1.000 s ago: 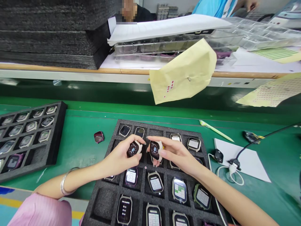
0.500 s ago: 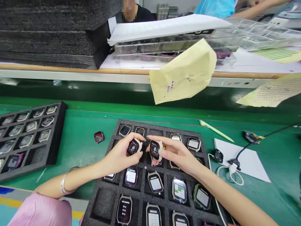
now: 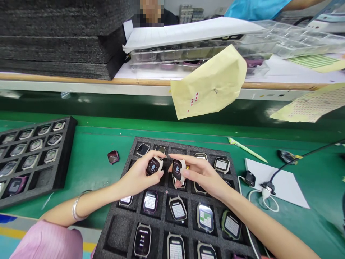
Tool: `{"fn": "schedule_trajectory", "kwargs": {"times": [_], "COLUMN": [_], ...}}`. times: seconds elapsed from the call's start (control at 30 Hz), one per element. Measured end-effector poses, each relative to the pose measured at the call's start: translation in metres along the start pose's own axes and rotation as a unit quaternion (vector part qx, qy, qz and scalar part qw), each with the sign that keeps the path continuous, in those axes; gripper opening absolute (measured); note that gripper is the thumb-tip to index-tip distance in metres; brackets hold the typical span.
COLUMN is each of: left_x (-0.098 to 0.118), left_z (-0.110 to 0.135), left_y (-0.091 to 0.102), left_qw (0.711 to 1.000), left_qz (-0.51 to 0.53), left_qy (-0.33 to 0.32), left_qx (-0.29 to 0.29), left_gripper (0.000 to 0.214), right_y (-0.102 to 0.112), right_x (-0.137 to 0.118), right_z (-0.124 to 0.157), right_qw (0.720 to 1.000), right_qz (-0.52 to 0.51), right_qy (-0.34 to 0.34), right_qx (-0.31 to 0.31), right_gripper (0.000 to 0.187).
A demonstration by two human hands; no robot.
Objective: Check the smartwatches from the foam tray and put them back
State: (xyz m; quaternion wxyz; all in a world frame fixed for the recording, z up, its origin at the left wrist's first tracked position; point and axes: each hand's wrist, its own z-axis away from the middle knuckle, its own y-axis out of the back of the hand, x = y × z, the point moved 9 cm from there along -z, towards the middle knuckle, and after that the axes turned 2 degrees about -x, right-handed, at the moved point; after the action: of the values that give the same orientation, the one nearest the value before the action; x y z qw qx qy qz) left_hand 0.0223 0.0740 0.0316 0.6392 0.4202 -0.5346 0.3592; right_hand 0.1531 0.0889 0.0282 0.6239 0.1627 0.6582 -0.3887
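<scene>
My left hand [image 3: 138, 176] is closed around a small smartwatch body [image 3: 153, 166] with a lit dark screen. My right hand [image 3: 201, 174] pinches a second smartwatch body [image 3: 177, 169], also lit. Both hands hover side by side over the upper rows of a black foam tray [image 3: 126, 237] whose pockets hold several watch bodies with bright screens. A silver bangle [image 3: 76, 207] circles my left wrist.
A second foam tray [image 3: 63, 162] with several watches sits at the left. A loose maroon watch [image 3: 113, 157] lies on the green mat. A green pen [image 3: 246, 149], white paper [image 3: 285, 187] and charging cable [image 3: 265, 189] lie at the right. Yellow paper [image 3: 210, 84] hangs from the shelf.
Both hands have drifted slightly up and away over the tray, still holding their watches; the watches are tilted a little differently.
</scene>
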Motion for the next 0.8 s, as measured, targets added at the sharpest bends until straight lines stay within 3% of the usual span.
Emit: {"fn": "schedule_trajectory", "kwargs": {"times": [0.2, 0.8], "left_x": [-0.002, 0.003], "left_z": [-0.004, -0.002], "left_y": [0.002, 0.006], "left_qw": [0.999, 1.0], "left_qz": [-0.034, -0.019], "left_qy": [0.003, 0.001], "left_qx": [0.004, 0.014], "left_gripper": [0.029, 0.029], "right_y": [0.002, 0.004], "right_x": [0.003, -0.008], "right_z": [-0.001, 0.001], "right_qw": [1.0, 0.999], "right_qz": [0.02, 0.024], "right_qy": [-0.018, 0.01], "right_qx": [0.003, 0.029], "right_gripper": [0.04, 0.037]}}
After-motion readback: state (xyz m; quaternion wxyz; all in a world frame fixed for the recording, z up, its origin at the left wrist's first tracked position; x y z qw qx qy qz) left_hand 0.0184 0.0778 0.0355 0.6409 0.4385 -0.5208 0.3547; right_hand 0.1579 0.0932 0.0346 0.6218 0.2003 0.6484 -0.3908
